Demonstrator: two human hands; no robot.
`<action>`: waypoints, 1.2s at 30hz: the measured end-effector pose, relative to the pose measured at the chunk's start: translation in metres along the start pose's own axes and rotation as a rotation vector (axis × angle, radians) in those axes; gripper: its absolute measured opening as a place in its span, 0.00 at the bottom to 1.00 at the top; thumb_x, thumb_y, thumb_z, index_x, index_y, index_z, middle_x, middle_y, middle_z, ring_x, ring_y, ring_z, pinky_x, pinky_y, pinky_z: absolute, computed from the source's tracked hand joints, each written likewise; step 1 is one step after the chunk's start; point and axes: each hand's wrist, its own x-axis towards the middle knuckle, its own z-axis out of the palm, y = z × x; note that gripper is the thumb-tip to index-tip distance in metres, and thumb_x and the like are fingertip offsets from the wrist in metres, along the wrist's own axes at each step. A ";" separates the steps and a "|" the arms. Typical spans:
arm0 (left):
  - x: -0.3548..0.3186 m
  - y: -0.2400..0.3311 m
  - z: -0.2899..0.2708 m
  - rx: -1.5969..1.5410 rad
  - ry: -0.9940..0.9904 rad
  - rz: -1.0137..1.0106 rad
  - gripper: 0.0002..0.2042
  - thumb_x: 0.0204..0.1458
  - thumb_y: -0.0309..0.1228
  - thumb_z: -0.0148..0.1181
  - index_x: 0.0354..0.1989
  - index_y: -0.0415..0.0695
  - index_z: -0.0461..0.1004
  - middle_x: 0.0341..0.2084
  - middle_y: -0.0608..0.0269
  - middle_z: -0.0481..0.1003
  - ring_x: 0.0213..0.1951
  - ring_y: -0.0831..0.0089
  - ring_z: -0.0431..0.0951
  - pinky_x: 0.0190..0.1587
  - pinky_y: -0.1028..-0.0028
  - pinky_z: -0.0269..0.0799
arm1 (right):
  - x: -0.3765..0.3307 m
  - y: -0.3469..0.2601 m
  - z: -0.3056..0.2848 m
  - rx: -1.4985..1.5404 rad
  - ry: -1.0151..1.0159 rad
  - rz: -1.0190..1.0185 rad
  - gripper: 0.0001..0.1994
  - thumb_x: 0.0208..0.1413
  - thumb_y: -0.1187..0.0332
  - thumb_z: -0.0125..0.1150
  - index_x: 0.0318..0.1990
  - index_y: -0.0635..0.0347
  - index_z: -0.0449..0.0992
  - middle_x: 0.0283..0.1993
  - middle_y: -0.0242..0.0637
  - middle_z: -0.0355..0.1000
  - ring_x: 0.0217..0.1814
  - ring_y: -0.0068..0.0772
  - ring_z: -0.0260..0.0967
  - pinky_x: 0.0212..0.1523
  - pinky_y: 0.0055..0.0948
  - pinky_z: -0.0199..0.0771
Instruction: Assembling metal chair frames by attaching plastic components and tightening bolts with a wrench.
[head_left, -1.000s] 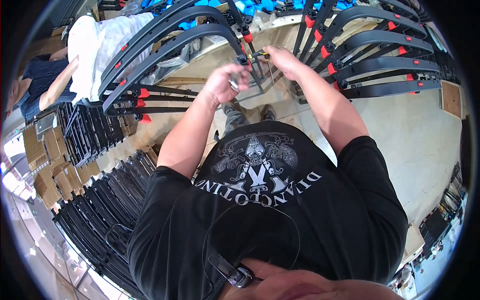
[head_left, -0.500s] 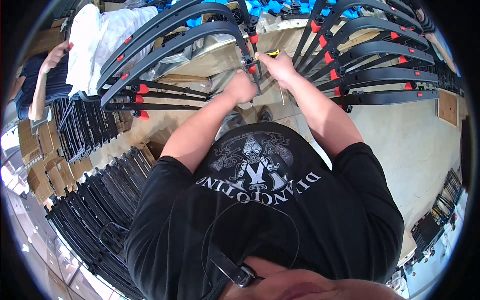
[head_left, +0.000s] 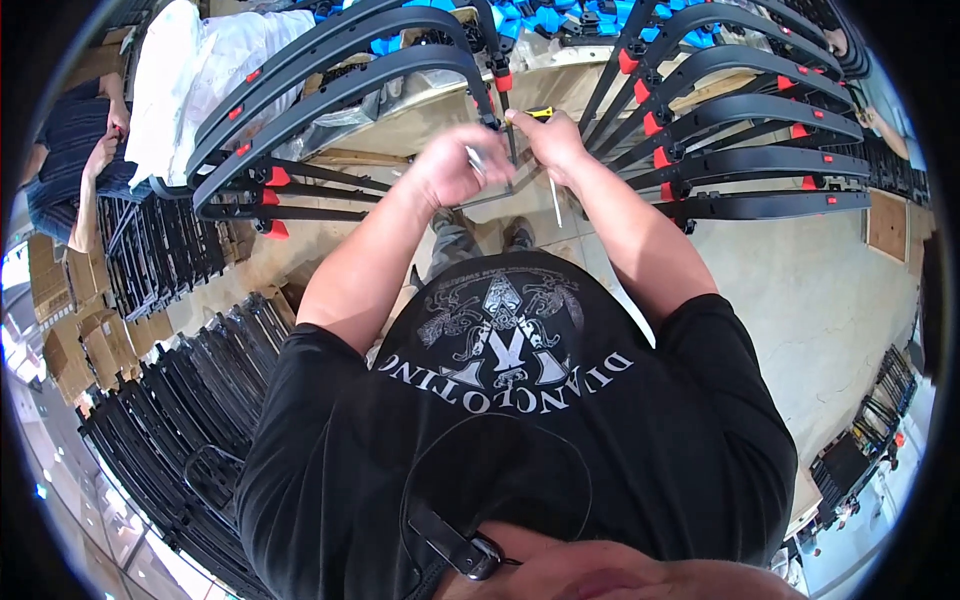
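Note:
My left hand [head_left: 458, 168] is lifted beside the end of the nearest curved black frame [head_left: 350, 85], palm partly turned up. Its fingers are smeared by motion. A small silvery piece [head_left: 481, 157] shows against them, too blurred to name. My right hand [head_left: 556, 146] is closed around a tool with a yellow-and-black handle [head_left: 540, 113]. Below that hand a thin, pale metal shaft [head_left: 557, 205] points down; whether it joins the handle is hidden. A black upright bar with a red clip [head_left: 503, 82] stands just beyond my hands.
More curved black frames [head_left: 770, 112] with red clips fan out on the right. Blue parts [head_left: 560, 18] lie at the back beside white plastic sheeting [head_left: 205, 70]. Black bars [head_left: 180, 420] and cardboard boxes [head_left: 105, 345] fill the left. A co-worker's hands [head_left: 105, 148] show at far left.
My left hand has come away from the frame's end, moved slightly left and turned its palm up. The right hand still grips the tool. The co-worker's second hand has come into view.

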 end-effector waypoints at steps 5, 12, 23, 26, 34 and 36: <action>0.016 -0.032 -0.004 1.503 0.456 0.212 0.13 0.51 0.31 0.61 0.37 0.30 0.77 0.24 0.54 0.80 0.27 0.65 0.81 0.36 0.69 0.77 | -0.005 -0.006 0.000 -0.043 0.019 -0.067 0.22 0.52 0.55 0.76 0.34 0.69 0.75 0.27 0.33 0.73 0.26 0.22 0.64 0.27 0.32 0.67; 0.013 -0.054 -0.017 1.701 0.587 0.353 0.19 0.53 0.34 0.60 0.46 0.29 0.70 0.31 0.52 0.81 0.32 0.60 0.84 0.37 0.62 0.78 | -0.025 -0.027 0.004 -0.070 0.057 -0.053 0.23 0.52 0.55 0.76 0.33 0.69 0.75 0.26 0.34 0.73 0.28 0.22 0.64 0.30 0.32 0.68; 0.018 -0.058 0.002 1.702 0.744 0.172 0.21 0.52 0.40 0.59 0.43 0.31 0.73 0.34 0.38 0.80 0.38 0.47 0.83 0.44 0.57 0.78 | -0.016 -0.015 0.002 -0.054 0.040 -0.082 0.24 0.52 0.53 0.76 0.29 0.69 0.75 0.25 0.32 0.72 0.25 0.21 0.63 0.26 0.33 0.66; 0.017 -0.030 0.005 1.409 0.551 0.037 0.18 0.53 0.39 0.59 0.39 0.32 0.74 0.33 0.44 0.82 0.32 0.56 0.82 0.36 0.61 0.77 | -0.001 0.002 0.001 -0.133 0.137 -0.109 0.26 0.50 0.51 0.77 0.32 0.71 0.75 0.26 0.35 0.73 0.27 0.23 0.65 0.28 0.33 0.69; 0.022 -0.054 -0.001 1.635 0.739 0.178 0.30 0.47 0.39 0.65 0.53 0.28 0.64 0.38 0.34 0.80 0.43 0.43 0.82 0.48 0.54 0.77 | 0.005 0.007 0.002 -0.034 0.085 -0.099 0.23 0.52 0.54 0.75 0.34 0.71 0.78 0.30 0.37 0.76 0.29 0.23 0.69 0.29 0.33 0.71; 0.025 -0.056 -0.016 1.696 0.719 0.287 0.27 0.47 0.39 0.66 0.48 0.29 0.69 0.35 0.36 0.80 0.40 0.46 0.83 0.46 0.57 0.78 | 0.003 0.003 0.004 -0.095 0.057 -0.129 0.19 0.54 0.57 0.75 0.32 0.69 0.79 0.29 0.34 0.76 0.27 0.22 0.68 0.27 0.32 0.69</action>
